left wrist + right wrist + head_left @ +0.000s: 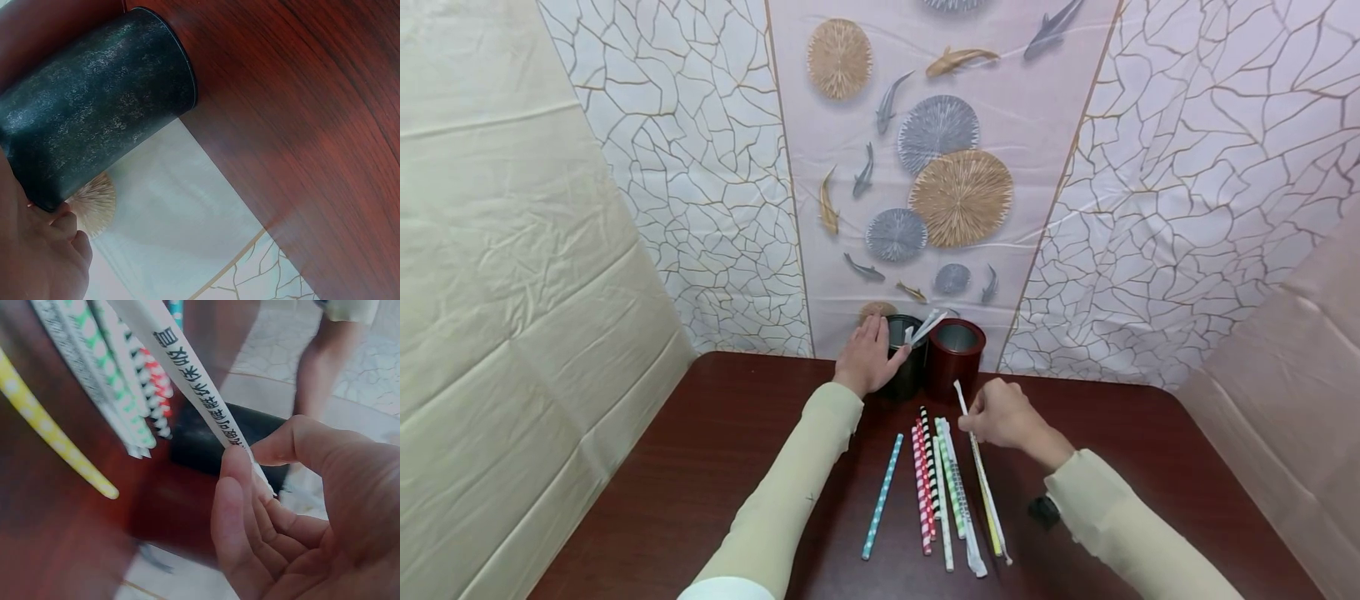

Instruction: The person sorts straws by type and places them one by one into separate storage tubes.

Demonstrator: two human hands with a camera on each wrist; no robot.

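Note:
My left hand (pixel 867 354) grips the rim of a black cylindrical holder (pixel 100 100), its thumb on the near side. White wrapped straws (pixel 928 325) stick up from that holder, leaning right. Between thumb and fingers, my right hand (pixel 1002 414) pinches a straw in a white paper wrapper (pixel 187 375) printed with dark characters. This straw slants over the table, its upper end near the dark red holder (pixel 953 367). Below it lies a yellow dotted straw (pixel 53 428). In the right wrist view, both holders are partly hidden behind the right hand.
Several patterned straws lie side by side mid-table, among them a black-striped straw (pixel 930 467) and a green-patterned straw (pixel 953 483). A blue dotted straw (pixel 882 497) lies apart to their left. Patterned cloth (pixel 737 208) hangs behind the table (pixel 700 467).

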